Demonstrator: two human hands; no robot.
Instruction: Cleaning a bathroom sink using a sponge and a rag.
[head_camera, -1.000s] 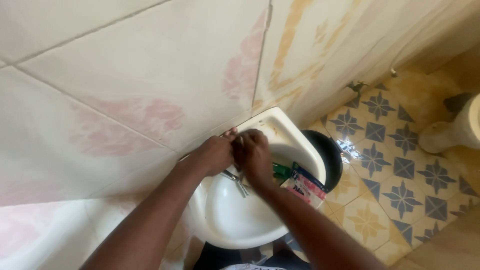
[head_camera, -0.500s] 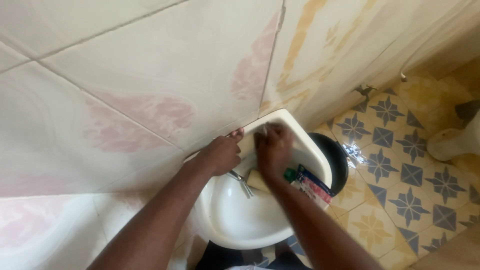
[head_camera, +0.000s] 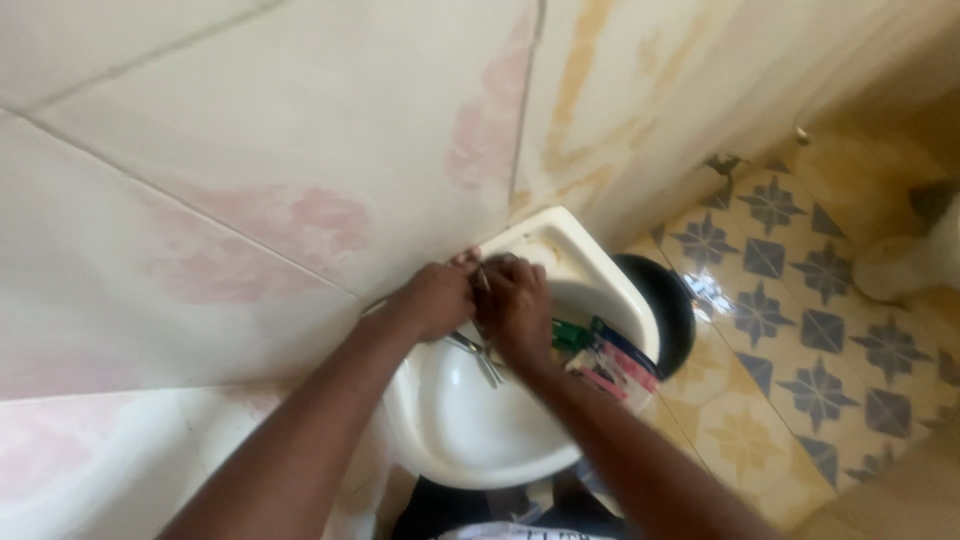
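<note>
Above the white ceramic washbasin (head_camera: 470, 440), the left hand (head_camera: 435, 298) and the right hand (head_camera: 515, 305) press together. Both are curled closed over the metal tap (head_camera: 480, 357); whether they grip anything, I cannot tell.

the sink (head_camera: 470, 440) is white. the wall tiles (head_camera: 250, 150) are cream with faint pink blotches and yellowish stains. the floor tiles (head_camera: 800, 300) are yellow with blue star-like flowers. the bucket (head_camera: 665, 305) is black. the packets (head_camera: 610, 360) show green, blue and pink.

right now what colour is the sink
White, clearest in the head view: wash basin under both hands.
</note>
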